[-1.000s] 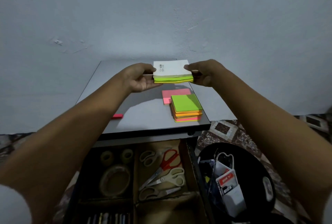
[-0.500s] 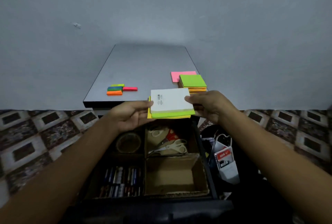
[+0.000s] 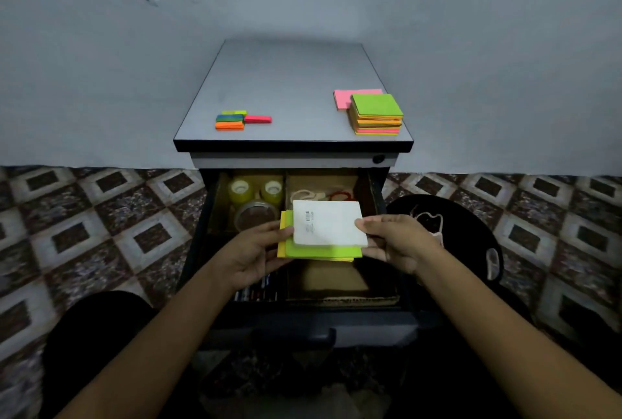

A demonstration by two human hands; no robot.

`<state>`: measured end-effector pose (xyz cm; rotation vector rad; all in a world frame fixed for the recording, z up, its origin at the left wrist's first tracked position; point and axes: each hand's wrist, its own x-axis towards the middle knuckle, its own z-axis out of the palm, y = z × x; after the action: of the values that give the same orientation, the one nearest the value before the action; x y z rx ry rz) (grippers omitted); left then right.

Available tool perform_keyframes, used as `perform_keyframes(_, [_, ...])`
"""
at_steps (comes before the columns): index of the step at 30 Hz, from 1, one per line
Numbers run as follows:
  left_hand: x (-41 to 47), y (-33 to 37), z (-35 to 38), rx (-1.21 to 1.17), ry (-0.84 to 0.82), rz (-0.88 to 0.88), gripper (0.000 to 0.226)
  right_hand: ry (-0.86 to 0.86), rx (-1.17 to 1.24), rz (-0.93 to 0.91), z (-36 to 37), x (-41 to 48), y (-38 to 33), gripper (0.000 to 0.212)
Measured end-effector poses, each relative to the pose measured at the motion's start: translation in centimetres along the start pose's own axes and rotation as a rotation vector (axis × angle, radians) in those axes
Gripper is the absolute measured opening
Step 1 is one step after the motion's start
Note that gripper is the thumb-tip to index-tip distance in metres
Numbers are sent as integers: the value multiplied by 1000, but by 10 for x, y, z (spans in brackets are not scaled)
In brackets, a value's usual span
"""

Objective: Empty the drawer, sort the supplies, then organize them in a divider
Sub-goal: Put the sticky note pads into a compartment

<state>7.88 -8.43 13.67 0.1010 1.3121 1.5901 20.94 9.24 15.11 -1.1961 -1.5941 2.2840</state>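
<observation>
A stack of sticky-note pads (image 3: 324, 233), white on top with green and yellow below, hangs over the open drawer (image 3: 303, 324). My left hand (image 3: 255, 253) grips its left edge and my right hand (image 3: 393, 240) grips its right edge. Below them the cardboard divider (image 3: 336, 299) holds tape rolls (image 3: 254, 198) at the back left, scissors (image 3: 323, 196) at the back right and pens (image 3: 257, 290) at the front left. The front right compartment is mostly hidden by the pads. On the cabinet top (image 3: 289, 89) lie another pad stack (image 3: 376, 114) and small coloured flag pads (image 3: 235, 120).
A pink pad (image 3: 341, 99) lies behind the pad stack on the cabinet top. A black round tray (image 3: 471, 237) with white items sits on the patterned floor to the right of the drawer. A plain wall stands behind the cabinet.
Both hands have brought the pad stack down from above the cabinet top, towards me, to just over the drawer's compartments. The stack has fanned apart slightly.
</observation>
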Motion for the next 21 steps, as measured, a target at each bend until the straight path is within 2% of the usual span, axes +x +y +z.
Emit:
perform_keyframes(6, [2, -14, -10, 44, 49, 27, 18, -62, 72, 103, -9, 0, 11, 10])
perform_keyframes(14, [8, -8, -36, 67, 196, 97, 15, -74, -173, 144, -19, 7, 34, 21])
perform_keyframes(21, [11, -3, -55, -22, 260, 143, 15, -9, -406, 150, -10, 15, 44, 21])
